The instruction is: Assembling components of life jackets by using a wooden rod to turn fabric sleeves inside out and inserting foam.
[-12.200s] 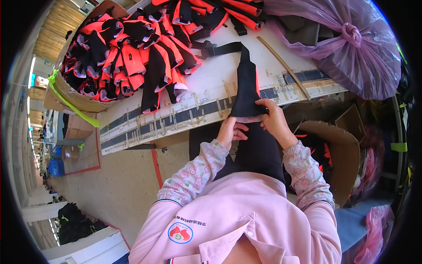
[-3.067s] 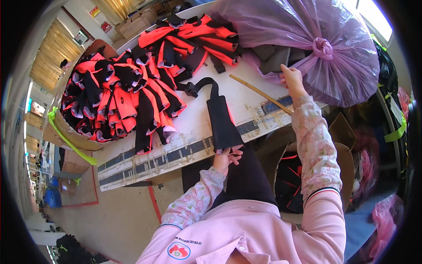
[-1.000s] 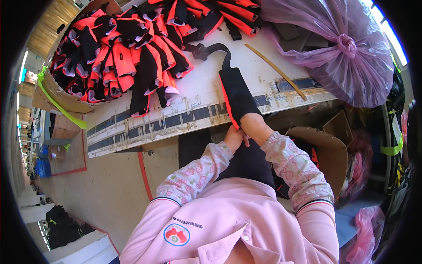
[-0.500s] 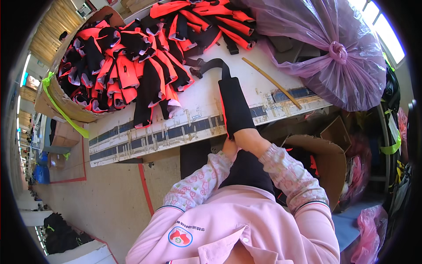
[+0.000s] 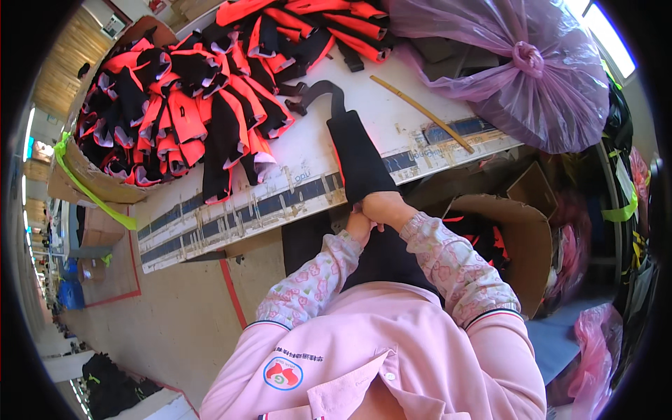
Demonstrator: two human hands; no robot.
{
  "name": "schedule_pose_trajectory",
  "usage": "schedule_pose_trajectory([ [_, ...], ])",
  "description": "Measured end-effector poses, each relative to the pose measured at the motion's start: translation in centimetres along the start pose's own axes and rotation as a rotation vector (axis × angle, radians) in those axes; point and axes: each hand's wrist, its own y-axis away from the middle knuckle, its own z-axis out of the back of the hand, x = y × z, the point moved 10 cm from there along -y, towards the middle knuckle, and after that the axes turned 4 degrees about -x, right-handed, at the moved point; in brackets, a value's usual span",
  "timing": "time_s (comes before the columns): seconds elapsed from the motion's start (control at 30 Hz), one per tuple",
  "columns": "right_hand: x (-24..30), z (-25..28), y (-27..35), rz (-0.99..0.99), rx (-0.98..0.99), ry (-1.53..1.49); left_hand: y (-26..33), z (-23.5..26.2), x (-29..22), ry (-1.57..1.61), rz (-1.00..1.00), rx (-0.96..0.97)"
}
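Note:
A long black fabric piece with an orange edge (image 5: 362, 157) lies across the table's front edge, its near end in my two hands. From its far end a black strap (image 5: 326, 87) curves left, with a dark buckle-like end on the tabletop. My right hand (image 5: 385, 208) is closed over the near end, its back uppermost. My left hand (image 5: 359, 225) is closed beside and partly under the right one, at the same end. The fingertips of both are mostly hidden. Floral sleeve covers wrap both forearms.
Many orange and black fabric pieces (image 5: 185, 115) heap over a carton (image 5: 70, 175) and the white table (image 5: 241, 213). A yellow wooden ruler (image 5: 423, 114) lies near a tied purple plastic bag (image 5: 553, 91). Below the table, an open carton (image 5: 521, 238) holds more pieces on the right.
The view has shifted a little, so the table things sit slightly further left and up. Both hands stay at the fabric piece's near end, with the right hand drawn slightly closer over the left.

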Motion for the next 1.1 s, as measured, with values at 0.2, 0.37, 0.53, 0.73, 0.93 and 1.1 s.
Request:
schedule_pose_trajectory([
  [0.2, 3.9, 4.6, 5.9, 0.412, 0.0, -0.643, 1.4, -0.1, -1.1, 0.144, -0.018, -0.002],
  [0.37, 3.8, 12.3, 10.5, 0.599, -0.745, -0.104, 0.6, -0.4, -0.8, -0.082, 0.066, -0.068],
  [0.53, 4.4, 4.8, 5.0, 0.624, -0.709, 0.246, 0.3, 0.4, -0.7, 0.13, -0.038, -0.134],
  [0.73, 3.3, 4.1, 5.5, 0.654, -0.668, 0.016, 0.2, 3.2, 2.4, 0.24, 0.14, -0.171],
  [0.93, 3.1, 4.1, 6.3, 0.704, -0.624, 0.045, 3.9, 1.4, -2.7, 0.304, 0.323, 0.157],
  [1.1, 3.7, 4.3, 6.2, 0.692, -0.612, 0.04, 3.5, 1.9, -4.1, 0.051, 0.55, 0.043],
])
